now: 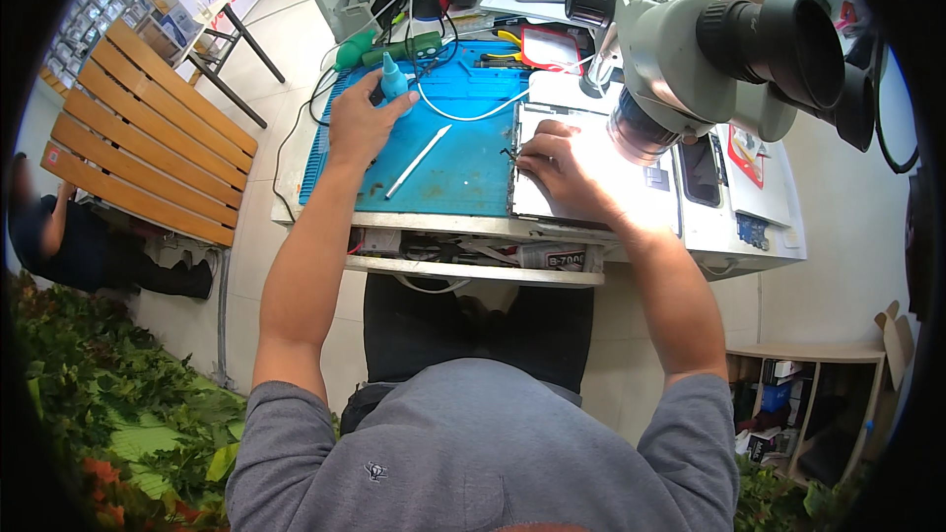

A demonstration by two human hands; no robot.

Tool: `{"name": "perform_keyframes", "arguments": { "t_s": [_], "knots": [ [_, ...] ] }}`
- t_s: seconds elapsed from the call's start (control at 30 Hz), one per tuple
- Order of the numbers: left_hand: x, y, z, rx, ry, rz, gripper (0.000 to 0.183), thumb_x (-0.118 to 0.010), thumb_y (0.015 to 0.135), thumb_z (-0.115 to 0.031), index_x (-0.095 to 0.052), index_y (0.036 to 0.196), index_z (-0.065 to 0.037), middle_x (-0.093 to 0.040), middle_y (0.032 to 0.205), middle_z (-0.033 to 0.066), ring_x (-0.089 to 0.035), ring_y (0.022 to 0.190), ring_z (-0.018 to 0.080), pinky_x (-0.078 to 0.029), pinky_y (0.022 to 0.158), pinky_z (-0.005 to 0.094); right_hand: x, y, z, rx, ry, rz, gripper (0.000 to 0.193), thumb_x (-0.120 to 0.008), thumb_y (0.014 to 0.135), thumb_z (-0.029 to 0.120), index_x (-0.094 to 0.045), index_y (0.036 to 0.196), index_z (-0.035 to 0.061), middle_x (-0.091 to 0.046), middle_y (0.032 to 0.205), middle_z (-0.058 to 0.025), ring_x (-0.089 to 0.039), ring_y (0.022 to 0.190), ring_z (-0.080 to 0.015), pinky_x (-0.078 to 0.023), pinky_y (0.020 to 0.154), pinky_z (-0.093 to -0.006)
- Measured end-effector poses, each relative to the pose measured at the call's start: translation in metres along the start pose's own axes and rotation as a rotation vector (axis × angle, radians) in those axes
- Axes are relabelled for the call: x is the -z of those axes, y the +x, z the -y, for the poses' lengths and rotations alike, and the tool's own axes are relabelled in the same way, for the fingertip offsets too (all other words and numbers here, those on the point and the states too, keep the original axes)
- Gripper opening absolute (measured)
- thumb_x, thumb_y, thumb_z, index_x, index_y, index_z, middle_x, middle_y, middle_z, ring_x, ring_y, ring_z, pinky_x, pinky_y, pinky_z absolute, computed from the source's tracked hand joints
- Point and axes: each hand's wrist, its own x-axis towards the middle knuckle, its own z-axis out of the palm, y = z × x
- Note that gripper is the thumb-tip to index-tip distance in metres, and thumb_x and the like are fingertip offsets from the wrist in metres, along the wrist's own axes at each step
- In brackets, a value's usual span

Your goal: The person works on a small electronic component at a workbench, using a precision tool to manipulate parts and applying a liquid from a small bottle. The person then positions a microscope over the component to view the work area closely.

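My left hand (pixel 357 128) is closed round a small light-blue squeeze bottle (pixel 393 81) and holds it upright, nozzle up, above the blue work mat (pixel 453 177). My right hand (pixel 564 166) rests on a flat tablet-like panel (pixel 529 205) whose surface is washed out by bright light. Its fingertips are pinched together at the panel's left edge, by a small dark piece too tiny to make out. Between my hands a slim white pen-like tool (pixel 419 163) lies slanted on the mat.
A microscope (pixel 680 59) overhangs the panel on the right, close to my right hand. Cables and a green-handled tool (pixel 414 46) lie at the back left. A dark phone (pixel 701 169) sits at right. An open drawer (pixel 473 261) juts out below the bench edge. Another person (pixel 89 236) sits far left.
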Motion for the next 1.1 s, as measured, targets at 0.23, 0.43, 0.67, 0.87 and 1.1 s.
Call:
{"name": "perform_keyframes", "arguments": {
  "t_s": [0.23, 0.43, 0.67, 0.87, 1.1],
  "knots": [
    [0.040, -0.065, -0.049, -0.217, 0.001, 0.516, 0.063, -0.094, 0.092, -0.028, -0.070, 0.144, -0.003, -0.077, 0.098, 0.0102, -0.070, 0.089, 0.0177, -0.057, 0.083, 0.0334, 0.013, 0.002, 0.009, -0.027, -0.010, 0.012, 0.014, -0.079, 0.100, 0.022, -0.083, 0.103, 0.0087, -0.072, 0.095, -0.0069, -0.074, 0.091, -0.0297, -0.059, 0.084, -0.0409],
    [0.038, -0.092, -0.067, -0.192, -0.011, 0.675, 0.054, -0.094, 0.086, -0.038, -0.082, 0.126, -0.004, -0.073, 0.082, 0.0119, -0.065, 0.073, 0.0198, -0.052, 0.069, 0.0342, 0.002, 0.007, -0.005, -0.010, -0.044, 0.030, 0.016, -0.076, 0.101, 0.028, -0.082, 0.101, 0.0133, -0.072, 0.094, -0.0024, -0.075, 0.086, -0.0257, -0.057, 0.079, -0.0399],
    [0.019, -0.095, -0.073, -0.287, 0.004, 0.568, 0.051, -0.094, 0.084, -0.033, -0.083, 0.125, -0.005, -0.072, 0.082, 0.0089, -0.060, 0.068, 0.0177, -0.050, 0.066, 0.0319, 0.002, 0.007, -0.004, -0.031, -0.022, 0.011, 0.015, -0.080, 0.099, 0.026, -0.083, 0.102, 0.0113, -0.075, 0.094, -0.0051, -0.076, 0.089, -0.0272, -0.058, 0.080, -0.0396],
    [0.005, -0.107, -0.080, -0.408, 0.111, 0.411, 0.040, -0.090, 0.084, -0.030, -0.082, 0.115, -0.006, -0.079, 0.094, 0.0157, -0.075, 0.080, 0.0326, -0.059, 0.074, 0.0412, -0.006, 0.007, -0.016, 0.009, -0.005, -0.026, 0.018, -0.077, 0.101, 0.032, -0.083, 0.099, 0.0157, -0.076, 0.091, -0.0027, -0.076, 0.083, -0.0257, -0.056, 0.074, -0.0400],
    [-0.006, -0.123, -0.087, -0.460, 0.213, 0.300, 0.032, -0.088, 0.085, -0.025, -0.076, 0.109, -0.008, -0.074, 0.097, 0.0120, -0.075, 0.081, 0.0364, -0.059, 0.074, 0.0448, -0.011, 0.006, -0.021, 0.019, 0.002, -0.047, 0.020, -0.079, 0.100, 0.035, -0.084, 0.099, 0.0153, -0.078, 0.093, -0.0032, -0.077, 0.084, -0.0263, -0.056, 0.074, -0.0402]
  ]
}}
